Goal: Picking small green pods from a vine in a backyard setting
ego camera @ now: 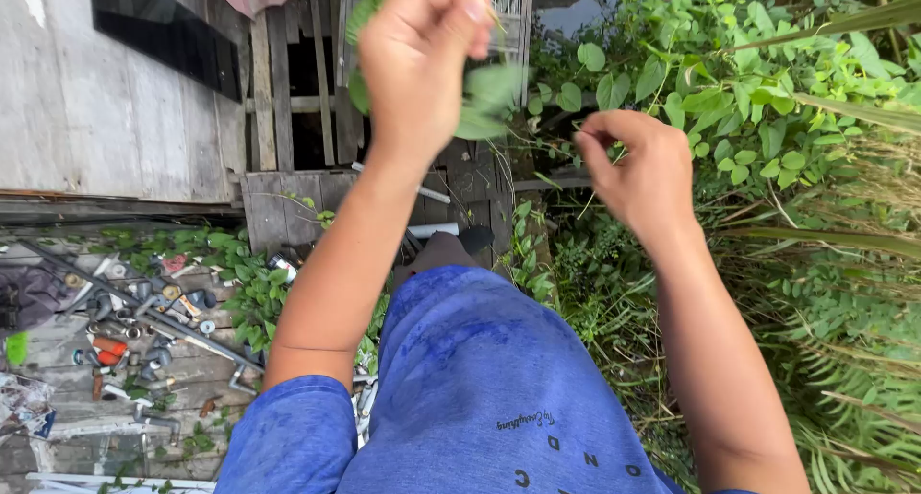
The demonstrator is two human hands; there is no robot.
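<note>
My left hand (417,58) is raised at the top centre, fingers closed around a bunch of green leaves (489,101) that stick out to the right and below the fist. To its right and lower, my right hand (638,168) is curled with thumb and fingers pinched together at a thin stem of the leafy vine (729,91); what it pinches is too small to make out. Both forearms reach up from my blue shirt (480,388).
Dense green vines and ferns (844,341) fill the right side. Weathered wooden planks and a wall (106,101) stand at the left. Below left, pipe fittings and scrap metal (144,312) lie among creeping plants on boards.
</note>
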